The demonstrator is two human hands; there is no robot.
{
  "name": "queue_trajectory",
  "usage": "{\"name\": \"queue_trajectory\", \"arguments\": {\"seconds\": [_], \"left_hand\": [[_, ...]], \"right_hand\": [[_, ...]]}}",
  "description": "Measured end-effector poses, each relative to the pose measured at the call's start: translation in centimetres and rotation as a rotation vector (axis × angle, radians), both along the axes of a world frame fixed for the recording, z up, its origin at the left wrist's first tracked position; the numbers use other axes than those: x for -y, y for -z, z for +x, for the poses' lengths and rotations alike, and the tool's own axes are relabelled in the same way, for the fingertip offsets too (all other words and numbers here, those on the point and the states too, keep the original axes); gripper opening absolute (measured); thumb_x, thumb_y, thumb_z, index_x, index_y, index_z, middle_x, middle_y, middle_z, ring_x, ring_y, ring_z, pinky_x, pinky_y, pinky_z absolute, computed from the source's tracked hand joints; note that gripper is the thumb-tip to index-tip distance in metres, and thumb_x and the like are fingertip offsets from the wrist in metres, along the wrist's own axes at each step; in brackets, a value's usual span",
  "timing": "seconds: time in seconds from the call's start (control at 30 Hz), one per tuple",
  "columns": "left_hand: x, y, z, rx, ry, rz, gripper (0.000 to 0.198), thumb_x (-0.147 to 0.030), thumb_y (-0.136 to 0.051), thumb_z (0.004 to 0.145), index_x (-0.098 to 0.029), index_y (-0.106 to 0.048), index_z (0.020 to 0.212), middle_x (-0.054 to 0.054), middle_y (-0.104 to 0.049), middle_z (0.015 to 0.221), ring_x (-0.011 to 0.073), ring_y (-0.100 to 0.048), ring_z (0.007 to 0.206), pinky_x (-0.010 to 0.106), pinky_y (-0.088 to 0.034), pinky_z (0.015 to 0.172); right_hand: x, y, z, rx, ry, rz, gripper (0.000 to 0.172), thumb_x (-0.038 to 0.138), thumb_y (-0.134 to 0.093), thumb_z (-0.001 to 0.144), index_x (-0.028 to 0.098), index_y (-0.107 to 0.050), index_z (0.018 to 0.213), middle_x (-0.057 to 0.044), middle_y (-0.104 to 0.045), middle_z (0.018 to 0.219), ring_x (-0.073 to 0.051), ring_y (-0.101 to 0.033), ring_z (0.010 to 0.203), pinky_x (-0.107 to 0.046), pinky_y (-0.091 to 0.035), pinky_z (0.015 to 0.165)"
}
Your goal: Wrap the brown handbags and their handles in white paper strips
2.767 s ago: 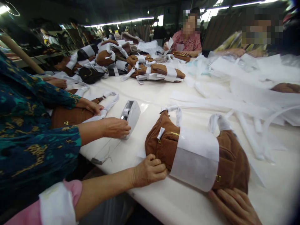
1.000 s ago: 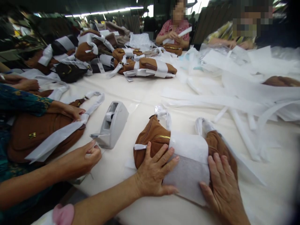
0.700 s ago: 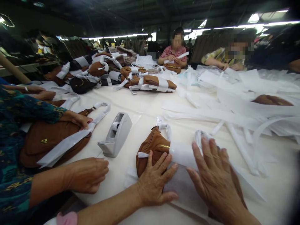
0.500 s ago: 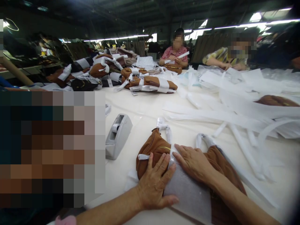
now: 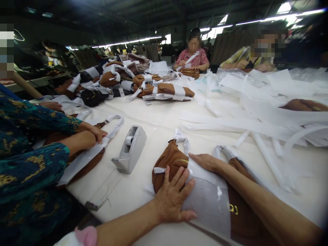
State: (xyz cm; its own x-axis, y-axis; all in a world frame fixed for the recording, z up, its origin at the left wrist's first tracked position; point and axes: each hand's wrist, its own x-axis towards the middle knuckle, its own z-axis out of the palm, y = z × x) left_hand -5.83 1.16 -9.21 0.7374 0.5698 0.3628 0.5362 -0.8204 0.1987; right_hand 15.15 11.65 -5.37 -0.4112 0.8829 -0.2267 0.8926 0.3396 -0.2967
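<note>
A brown bag (image 5: 169,153) with a gold zip lies before me, a white wrapping sheet (image 5: 208,201) across its middle. My left hand (image 5: 174,196) presses flat, fingers spread, over the bag's left part and the sheet's edge. Along the far edge of the sheet rests my right hand (image 5: 206,161), its fingers stretched out. Part of a gold logo (image 5: 233,209) shows on the bag under my right forearm. White wrapping covers the strap (image 5: 182,139) at the far end, and a small wrapped tab (image 5: 159,170) sticks out on the left.
A grey tape dispenser (image 5: 132,148) stands left of the bag. Beyond it, a co-worker's hands (image 5: 96,133) work on another brown bag (image 5: 89,165). Wrapped bags (image 5: 164,90) pile up at the back, and white paper strips (image 5: 266,160) spread to the right. Two people sit across the table.
My right hand has slid away from me to the sheet's far edge, uncovering more of the sheet and the gold logo. My left hand stays pressed on the bag.
</note>
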Motion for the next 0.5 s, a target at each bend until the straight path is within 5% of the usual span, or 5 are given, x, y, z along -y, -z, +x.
{"name": "queue_trajectory", "arguments": {"seconds": [0.13, 0.3, 0.4, 0.5], "left_hand": [[0.5, -0.9, 0.1, 0.106, -0.023, -0.174, 0.074, -0.058, -0.051, 0.076, -0.025, -0.026, 0.138, 0.015, -0.026, 0.143, 0.0339, -0.016, 0.133, 0.059, 0.015, 0.1], [0.7, -1.9, 0.3, 0.223, -0.007, -0.279, 0.069, -0.052, -0.059, 0.074, -0.026, -0.035, 0.134, 0.014, -0.026, 0.143, 0.0333, -0.017, 0.133, 0.057, 0.014, 0.102], [0.3, -2.4, 0.4, 0.198, 0.005, -0.245, 0.069, -0.051, -0.057, 0.076, -0.024, -0.035, 0.134, 0.014, -0.025, 0.143, 0.0321, -0.016, 0.134, 0.055, 0.013, 0.103], [0.5, -3.5, 0.0, 0.215, -0.009, -0.192, 0.064, -0.048, -0.052, 0.08, -0.019, -0.035, 0.134, 0.014, -0.027, 0.143, 0.0301, -0.018, 0.133, 0.053, 0.008, 0.106]], "right_hand": [[3.2, -2.9, 1.0, -0.088, 0.18, 0.195, 0.054, 0.042, -0.016, 0.093, 0.016, -0.063, 0.101, -0.009, -0.066, 0.097, -0.019, -0.059, 0.095, -0.03, -0.04, 0.088], [13.4, -3.1, 6.4, -0.201, 0.726, 0.607, 0.059, 0.056, -0.032, 0.083, 0.011, -0.051, 0.116, -0.015, -0.055, 0.116, -0.027, -0.048, 0.111, -0.041, -0.034, 0.096], [17.8, -0.6, 9.2, -0.357, 1.016, 0.269, 0.072, 0.064, -0.046, 0.071, 0.009, -0.049, 0.117, -0.017, -0.058, 0.111, -0.029, -0.054, 0.102, -0.043, -0.04, 0.089], [18.9, 1.1, 10.4, -0.512, 1.125, -0.011, 0.064, 0.065, -0.048, 0.069, 0.012, -0.057, 0.104, -0.013, -0.065, 0.095, -0.025, -0.061, 0.084, -0.038, -0.048, 0.072]]}}
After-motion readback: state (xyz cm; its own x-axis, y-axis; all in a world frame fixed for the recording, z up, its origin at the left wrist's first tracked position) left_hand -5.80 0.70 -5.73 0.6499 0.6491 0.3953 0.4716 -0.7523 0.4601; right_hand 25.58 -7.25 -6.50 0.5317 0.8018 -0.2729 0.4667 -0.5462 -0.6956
